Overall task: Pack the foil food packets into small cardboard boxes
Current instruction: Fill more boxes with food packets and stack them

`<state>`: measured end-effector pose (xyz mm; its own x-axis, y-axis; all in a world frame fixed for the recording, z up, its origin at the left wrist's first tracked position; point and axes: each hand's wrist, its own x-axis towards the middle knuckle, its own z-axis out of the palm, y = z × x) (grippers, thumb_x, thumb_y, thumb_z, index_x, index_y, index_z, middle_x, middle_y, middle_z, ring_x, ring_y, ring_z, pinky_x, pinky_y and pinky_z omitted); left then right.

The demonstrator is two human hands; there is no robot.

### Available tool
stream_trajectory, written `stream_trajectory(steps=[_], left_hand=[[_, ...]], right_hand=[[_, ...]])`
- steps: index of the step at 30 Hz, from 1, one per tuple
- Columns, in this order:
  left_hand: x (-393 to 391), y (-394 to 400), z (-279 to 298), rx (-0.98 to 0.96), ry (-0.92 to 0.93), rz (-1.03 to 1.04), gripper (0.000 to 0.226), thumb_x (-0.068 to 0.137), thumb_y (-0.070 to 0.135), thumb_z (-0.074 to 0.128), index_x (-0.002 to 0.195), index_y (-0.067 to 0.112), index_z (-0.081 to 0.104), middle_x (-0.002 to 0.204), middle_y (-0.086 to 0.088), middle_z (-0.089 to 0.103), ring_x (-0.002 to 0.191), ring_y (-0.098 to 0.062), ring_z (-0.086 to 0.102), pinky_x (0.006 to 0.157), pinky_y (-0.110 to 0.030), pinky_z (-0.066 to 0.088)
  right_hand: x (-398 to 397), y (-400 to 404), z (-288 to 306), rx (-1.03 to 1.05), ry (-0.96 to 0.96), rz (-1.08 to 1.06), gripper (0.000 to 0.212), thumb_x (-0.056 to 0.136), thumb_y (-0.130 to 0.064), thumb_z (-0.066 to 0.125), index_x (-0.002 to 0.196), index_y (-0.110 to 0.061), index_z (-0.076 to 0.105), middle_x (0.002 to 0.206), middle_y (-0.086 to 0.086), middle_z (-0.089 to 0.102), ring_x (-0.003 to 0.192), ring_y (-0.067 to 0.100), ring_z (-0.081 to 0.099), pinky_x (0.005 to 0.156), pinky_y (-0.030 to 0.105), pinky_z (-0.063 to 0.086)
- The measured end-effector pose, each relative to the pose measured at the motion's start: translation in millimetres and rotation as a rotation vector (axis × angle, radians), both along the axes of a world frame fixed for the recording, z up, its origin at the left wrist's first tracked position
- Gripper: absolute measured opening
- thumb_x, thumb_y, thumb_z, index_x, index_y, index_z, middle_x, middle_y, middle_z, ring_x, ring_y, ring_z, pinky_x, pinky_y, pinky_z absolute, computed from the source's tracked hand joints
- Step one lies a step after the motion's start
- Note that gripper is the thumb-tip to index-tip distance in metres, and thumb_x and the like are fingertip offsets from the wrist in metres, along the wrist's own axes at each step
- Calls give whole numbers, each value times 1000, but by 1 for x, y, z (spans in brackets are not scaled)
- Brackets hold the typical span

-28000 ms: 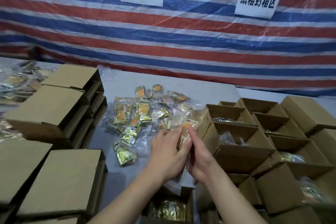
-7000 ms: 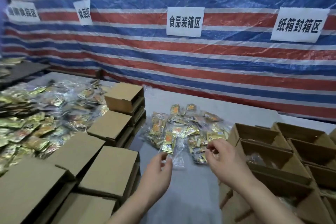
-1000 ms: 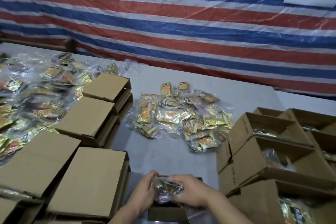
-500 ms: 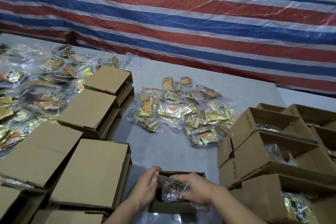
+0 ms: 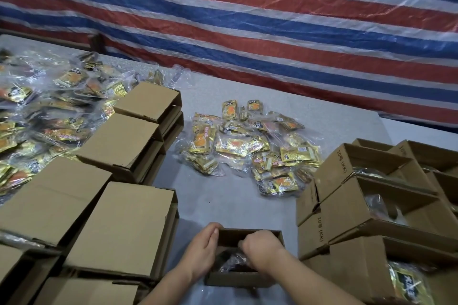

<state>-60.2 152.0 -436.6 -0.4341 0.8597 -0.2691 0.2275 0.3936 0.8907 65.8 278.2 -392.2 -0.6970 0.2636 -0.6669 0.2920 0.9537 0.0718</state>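
Observation:
A small open cardboard box [image 5: 247,235] stands at the near edge of the grey table. My left hand [image 5: 202,250] grips its left wall, thumb over the rim. My right hand [image 5: 262,246] reaches into the box with curled fingers and pushes a clear bag of foil packets [image 5: 234,262] down inside; the bag is mostly hidden under the hand. A loose heap of gold foil packets in clear bags [image 5: 250,146] lies in the middle of the table, beyond the box.
Closed cardboard boxes [image 5: 124,228] are stacked along the left. Open boxes holding bagged packets [image 5: 366,205] crowd the right. A big pile of foil packets [image 5: 44,116] covers the far left. A striped tarpaulin [image 5: 247,32] hangs behind the table.
The bag of packets has gone from above the box rim down into the box. My right hand followed it in; my left hand shifted onto the box's left wall.

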Motion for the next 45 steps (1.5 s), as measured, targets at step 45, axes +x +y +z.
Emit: stream_trajectory(steps=[45], left_hand=[[0,-3,-11,-55,149,-63,22,101,32,43,103,53,46,92,11,65,89,1,60,84,-23,48]], right_hand=[[26,-19,11,-435,207,-843,37,93,-43,53,101,-12,72,106,5,71,105,22,66,92,29,49]])
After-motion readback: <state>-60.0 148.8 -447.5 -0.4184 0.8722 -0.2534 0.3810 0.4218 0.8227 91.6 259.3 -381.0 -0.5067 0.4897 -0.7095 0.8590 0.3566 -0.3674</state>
